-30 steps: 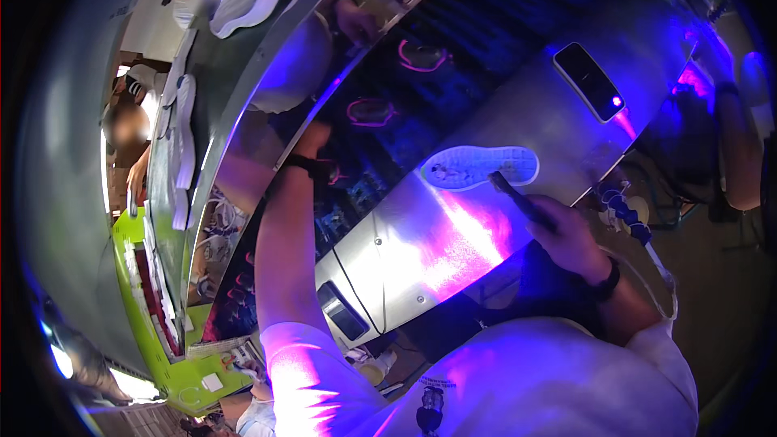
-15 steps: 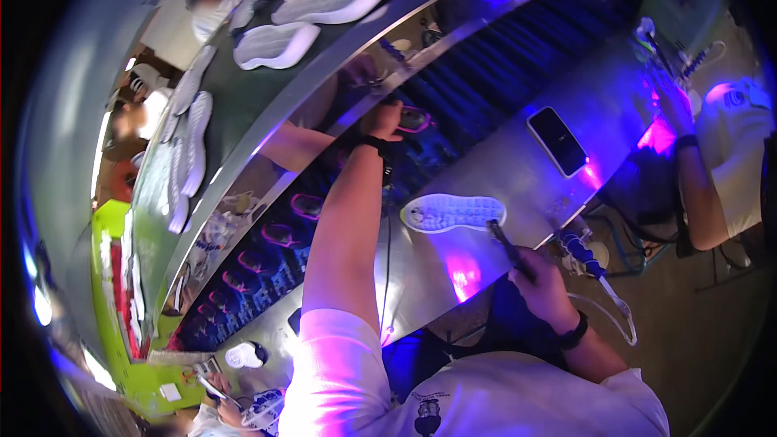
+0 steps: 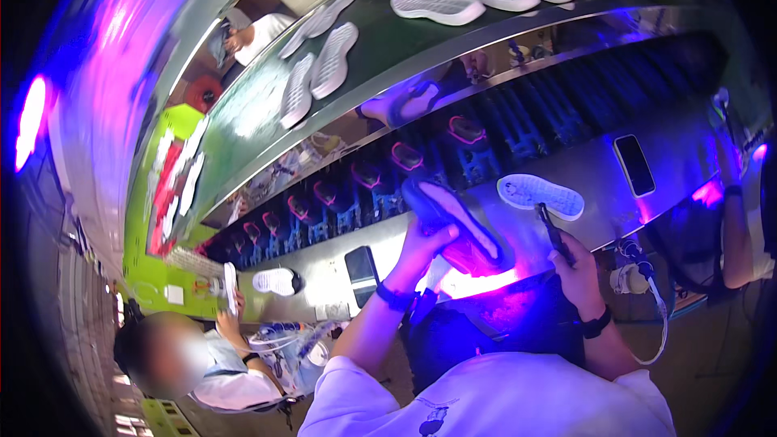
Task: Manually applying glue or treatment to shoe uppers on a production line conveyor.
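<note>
My left hand point(image 3: 427, 244) is closed round a dark shoe upper point(image 3: 459, 212), which is tilted above the near edge of the metal bench. A pinkish rim runs round its paler underside. In my right hand point(image 3: 579, 273) is a dark-handled brush point(image 3: 555, 233), its tip at the lower edge of a white shoe sole point(image 3: 552, 197). The sole lies on the bench with its inner side up, right of the upper. My right fingers wrap the handle; the bristles are too small to make out clearly.
Behind the bench runs a dark rack point(image 3: 518, 125) with several pink-rimmed uppers. A green belt point(image 3: 372, 57) beyond carries several white soles. A phone point(image 3: 634, 165) lies at the right, a dark flat device point(image 3: 362, 273) at the left. Co-workers sit on both sides.
My left hand has come back from the rack and now holds a shoe upper close to me. The brush stays in my right hand by the sole. The view has swung left.
</note>
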`<state>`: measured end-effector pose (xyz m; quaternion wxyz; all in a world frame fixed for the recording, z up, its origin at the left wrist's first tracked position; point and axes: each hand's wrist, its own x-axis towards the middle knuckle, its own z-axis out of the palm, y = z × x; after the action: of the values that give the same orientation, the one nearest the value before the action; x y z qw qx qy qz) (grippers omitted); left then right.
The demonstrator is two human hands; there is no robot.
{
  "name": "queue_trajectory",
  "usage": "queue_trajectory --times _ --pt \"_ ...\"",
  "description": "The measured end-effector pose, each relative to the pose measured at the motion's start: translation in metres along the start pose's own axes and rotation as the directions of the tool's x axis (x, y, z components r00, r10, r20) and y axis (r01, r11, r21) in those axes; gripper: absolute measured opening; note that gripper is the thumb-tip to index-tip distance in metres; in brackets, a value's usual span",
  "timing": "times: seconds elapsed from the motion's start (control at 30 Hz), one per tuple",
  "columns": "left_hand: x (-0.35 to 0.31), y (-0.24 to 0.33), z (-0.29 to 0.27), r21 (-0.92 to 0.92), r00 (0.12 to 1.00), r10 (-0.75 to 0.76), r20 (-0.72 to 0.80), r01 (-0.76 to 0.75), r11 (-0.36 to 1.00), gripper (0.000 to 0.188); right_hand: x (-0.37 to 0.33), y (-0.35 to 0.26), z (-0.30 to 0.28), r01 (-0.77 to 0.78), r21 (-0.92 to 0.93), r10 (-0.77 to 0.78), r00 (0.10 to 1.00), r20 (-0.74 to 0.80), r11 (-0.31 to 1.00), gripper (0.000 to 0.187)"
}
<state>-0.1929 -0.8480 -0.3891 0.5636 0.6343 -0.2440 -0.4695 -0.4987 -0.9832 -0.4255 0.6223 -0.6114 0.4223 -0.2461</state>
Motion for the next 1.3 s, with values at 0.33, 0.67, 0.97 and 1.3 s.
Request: queue_trajectory --times 0.33,0.67,0.97,1.3 --pt "-0.132 -0.038 -0.008 0.621 0.821 0.565 -0.082 -0.401 0.674 0.086 -0.029 -0.029 0.058 0.201 -0.165 -0.149 0.947 0.283 0.966 0.040" --pt "-0.191 -0.082 0.023 0.816 0.751 0.658 0.058 -0.415 0.402 0.066 -0.030 -0.005 0.096 0.279 -0.312 -0.090 0.858 0.505 0.908 0.040" --pt "-0.196 -0.091 0.012 0.810 0.785 0.601 0.151 -0.447 0.380 0.056 -0.039 0.004 0.095 0.174 -0.290 0.002 0.854 0.520 0.941 0.040" --pt "-0.190 -0.083 -0.001 0.824 0.788 0.557 0.261 -0.483 0.297 0.053 -0.049 -0.003 0.084 0.164 -0.285 0.037 0.808 0.588 0.944 0.041"
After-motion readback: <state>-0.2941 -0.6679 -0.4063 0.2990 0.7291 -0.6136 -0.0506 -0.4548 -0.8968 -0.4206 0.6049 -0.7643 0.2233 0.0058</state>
